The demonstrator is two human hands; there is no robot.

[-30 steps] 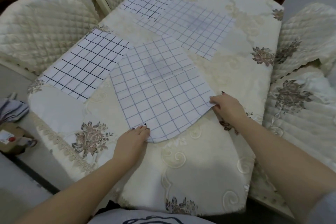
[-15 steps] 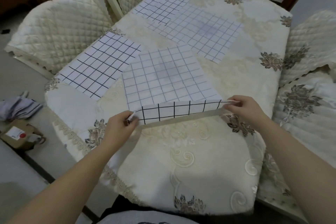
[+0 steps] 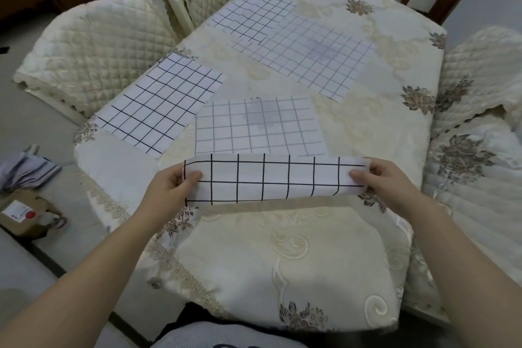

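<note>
A white cloth with a grid pattern (image 3: 258, 127) lies on the table in front of me, its near edge lifted and folded back so that the bold black-lined side (image 3: 275, 181) faces up. My left hand (image 3: 172, 186) pinches the left corner of that raised flap. My right hand (image 3: 384, 181) pinches the right corner. The far half of the cloth still lies flat, showing its paler side.
Three more grid cloths lie on the cream floral tablecloth (image 3: 282, 248): one at the left (image 3: 161, 104), two overlapping at the back (image 3: 305, 48). Quilted chairs (image 3: 93, 45) surround the table. A cardboard box (image 3: 25, 212) sits on the floor at the left.
Both hands took the near corners of the flat cloth, lifted them and carried the edge away from me, so a wider band of the dark-lined underside now shows.
</note>
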